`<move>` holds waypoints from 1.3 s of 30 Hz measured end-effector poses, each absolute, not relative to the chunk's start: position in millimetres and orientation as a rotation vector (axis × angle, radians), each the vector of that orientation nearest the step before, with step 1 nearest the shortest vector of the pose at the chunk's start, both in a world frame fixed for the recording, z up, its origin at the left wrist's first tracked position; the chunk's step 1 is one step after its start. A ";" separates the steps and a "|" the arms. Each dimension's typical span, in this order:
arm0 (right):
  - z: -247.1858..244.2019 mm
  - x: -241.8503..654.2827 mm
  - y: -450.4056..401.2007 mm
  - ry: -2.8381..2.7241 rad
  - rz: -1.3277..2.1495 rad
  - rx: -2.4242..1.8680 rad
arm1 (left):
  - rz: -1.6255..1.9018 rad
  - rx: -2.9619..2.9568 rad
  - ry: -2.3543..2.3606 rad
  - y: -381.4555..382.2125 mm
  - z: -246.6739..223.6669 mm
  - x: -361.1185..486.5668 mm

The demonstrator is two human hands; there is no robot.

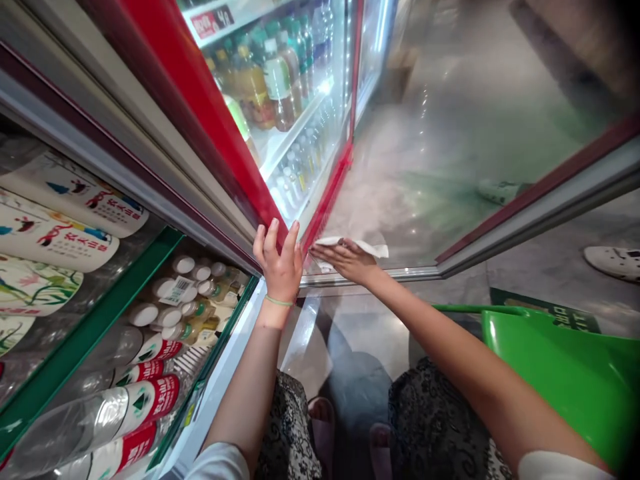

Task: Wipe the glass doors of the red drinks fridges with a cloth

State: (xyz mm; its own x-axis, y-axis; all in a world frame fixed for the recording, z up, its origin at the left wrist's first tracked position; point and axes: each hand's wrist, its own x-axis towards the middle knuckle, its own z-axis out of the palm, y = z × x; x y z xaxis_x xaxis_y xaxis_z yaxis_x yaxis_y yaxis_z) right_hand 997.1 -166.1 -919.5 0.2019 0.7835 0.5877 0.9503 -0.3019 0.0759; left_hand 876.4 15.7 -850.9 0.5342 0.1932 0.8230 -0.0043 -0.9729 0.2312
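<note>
A white cloth (pixel 377 247) lies flat against the lower part of a glass door (pixel 415 193), with my right hand (pixel 347 259) pressing on it, fingers stretched toward the door's left edge. My left hand (pixel 280 263) rests on the red frame (pixel 215 127) at the door's lower left corner, its fingers raised and spread, holding nothing. The two hands are close together but apart. A grey metal strip (pixel 550 207) borders the glass along the bottom and right.
Shelves of large water bottles (pixel 145 400) stand at the left beside a green rail (pixel 90 333). A lit cooler with drinks (pixel 280 80) shows beyond the frame. A green bin (pixel 555 373) sits at the right, near a white shoe (pixel 613 262).
</note>
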 end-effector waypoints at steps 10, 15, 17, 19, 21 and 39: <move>-940.8 988.7 -139.1 -1.764 -0.211 -2.241 | 1.006 2.730 0.174 21.3 -806.5 882.2; -994.2 987.0 -165.6 -1.926 -0.067 -2.213 | 0.879 2.806 0.180 16.2 -850.3 889.5; -1001.6 990.1 -176.9 -1.933 -0.052 -2.221 | 0.828 2.836 0.137 19.0 -873.5 886.8; -1000.0 993.4 -183.4 -1.918 -0.059 -2.227 | 0.797 2.851 0.109 22.1 -889.0 882.6; -994.9 995.5 -186.5 -1.872 -0.083 -2.260 | 0.811 2.837 0.094 23.1 -895.3 879.6; -923.1 1034.9 -326.6 -1.335 -0.027 -2.494 | 0.873 2.620 0.258 -34.5 -866.3 907.2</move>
State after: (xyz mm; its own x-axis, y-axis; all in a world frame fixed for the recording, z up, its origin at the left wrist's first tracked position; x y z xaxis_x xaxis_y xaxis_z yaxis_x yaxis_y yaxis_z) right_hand 1034.9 -326.6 -923.1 0.5651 0.8090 0.1616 0.8148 -0.5167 -0.2628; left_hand 907.2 -34.5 -866.3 0.7915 0.2834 0.5415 0.0566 -0.9162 0.3967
